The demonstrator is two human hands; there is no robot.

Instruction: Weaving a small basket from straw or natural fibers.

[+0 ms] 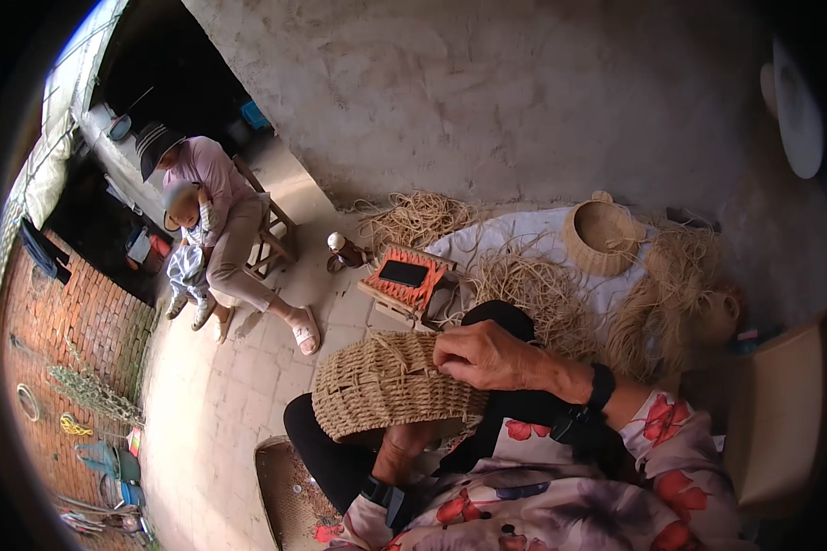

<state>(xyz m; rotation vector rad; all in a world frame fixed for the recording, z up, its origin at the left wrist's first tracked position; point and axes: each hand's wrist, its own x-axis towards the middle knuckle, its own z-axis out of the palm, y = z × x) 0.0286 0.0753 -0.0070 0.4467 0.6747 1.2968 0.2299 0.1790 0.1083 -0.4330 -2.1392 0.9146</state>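
Note:
A tan woven straw basket [390, 386] lies tilted across my lap, its opening turned down toward me. My left hand [409, 443] reaches up into that opening from below; the basket wall hides its fingers. At the basket's upper right side my right hand [487, 354] is closed, thumb and fingers pinched against the weave. Whether a loose strand is between those fingertips is too small to tell. A raised woven band with a few loose ends shows on top of the basket. I wear a dark watch [602, 387] on the right wrist and another band on the left.
Ahead, a small orange-webbed stool [409, 283] bears a black phone [403, 273]. Straw bundles [533, 298] and a round woven basket [590, 253] lie on a white sheet [515, 230] by the wall. A person [220, 193] holding a child sits at the left.

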